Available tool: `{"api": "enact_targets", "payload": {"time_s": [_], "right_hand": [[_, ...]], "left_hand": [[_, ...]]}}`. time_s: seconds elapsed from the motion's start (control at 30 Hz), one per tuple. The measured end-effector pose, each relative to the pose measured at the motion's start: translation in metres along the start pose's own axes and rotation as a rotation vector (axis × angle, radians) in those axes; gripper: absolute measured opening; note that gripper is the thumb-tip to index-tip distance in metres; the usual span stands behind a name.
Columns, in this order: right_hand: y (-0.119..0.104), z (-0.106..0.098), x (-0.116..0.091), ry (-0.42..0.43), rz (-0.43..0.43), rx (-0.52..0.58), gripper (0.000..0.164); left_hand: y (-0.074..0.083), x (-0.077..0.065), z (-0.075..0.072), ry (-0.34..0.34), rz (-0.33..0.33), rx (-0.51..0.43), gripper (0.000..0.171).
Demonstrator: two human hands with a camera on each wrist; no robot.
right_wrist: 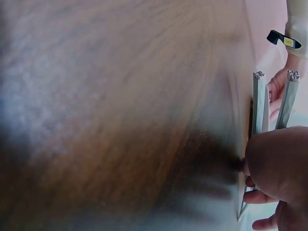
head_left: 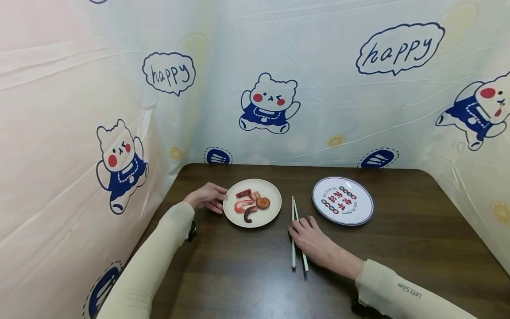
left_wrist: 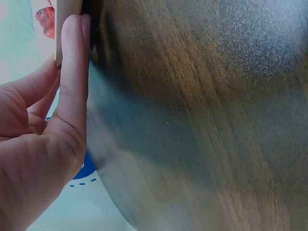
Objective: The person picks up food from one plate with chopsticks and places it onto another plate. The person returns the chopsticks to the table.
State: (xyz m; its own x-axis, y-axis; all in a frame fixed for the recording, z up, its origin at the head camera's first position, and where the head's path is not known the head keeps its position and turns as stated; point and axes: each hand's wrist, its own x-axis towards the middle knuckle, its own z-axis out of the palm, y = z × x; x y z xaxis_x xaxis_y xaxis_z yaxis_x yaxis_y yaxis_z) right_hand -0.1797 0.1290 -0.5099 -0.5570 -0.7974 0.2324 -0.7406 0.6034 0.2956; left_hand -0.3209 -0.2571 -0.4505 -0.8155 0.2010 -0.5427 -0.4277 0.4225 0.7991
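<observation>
In the head view, a cream plate (head_left: 271, 215) holds small pieces of food: a shrimp (head_left: 243, 205), a round brown slice (head_left: 263, 203), a curled dark piece and reddish bits. At its left rim my left hand (head_left: 207, 197) grips the edge; in the left wrist view the left hand (left_wrist: 43, 139) has its thumb along the plate's rim (left_wrist: 67, 19). Right of the plate, my right hand (head_left: 311, 239) holds a pair of pale chopsticks (head_left: 293, 257) around their middle. Their thick ends spread apart towards me. In the right wrist view, the right hand (right_wrist: 276, 163) partly hides the chopsticks (right_wrist: 260, 103).
A white plate with a blue rim and red lettering (head_left: 343, 201) lies at the back right of the dark wooden table (head_left: 247, 274). Behind and beside the table hangs a cloth (head_left: 326, 106) printed with cartoon bears.
</observation>
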Motion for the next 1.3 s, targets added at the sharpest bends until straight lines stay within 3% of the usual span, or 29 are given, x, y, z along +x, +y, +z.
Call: {"api": "enact_targets", "payload": {"time_s": [0.5, 0.9, 1.3], "right_hand": [[0.0028, 0.0002, 0.0, 0.014, -0.047, -0.056, 0.049], [0.0026, 0.0026, -0.0017, 0.026, -0.003, 0.083, 0.054], [0.0029, 0.008, -0.0039, 0.052, 0.04, 0.135, 0.044]], "left_hand": [[0.0021, -0.0002, -0.0012, 0.002, -0.003, 0.021, 0.049], [0.004, 0.0, -0.0014, 0.002, -0.02, 0.025, 0.048], [0.0023, 0.0017, -0.0024, -0.001, -0.014, 0.02, 0.049]]}}
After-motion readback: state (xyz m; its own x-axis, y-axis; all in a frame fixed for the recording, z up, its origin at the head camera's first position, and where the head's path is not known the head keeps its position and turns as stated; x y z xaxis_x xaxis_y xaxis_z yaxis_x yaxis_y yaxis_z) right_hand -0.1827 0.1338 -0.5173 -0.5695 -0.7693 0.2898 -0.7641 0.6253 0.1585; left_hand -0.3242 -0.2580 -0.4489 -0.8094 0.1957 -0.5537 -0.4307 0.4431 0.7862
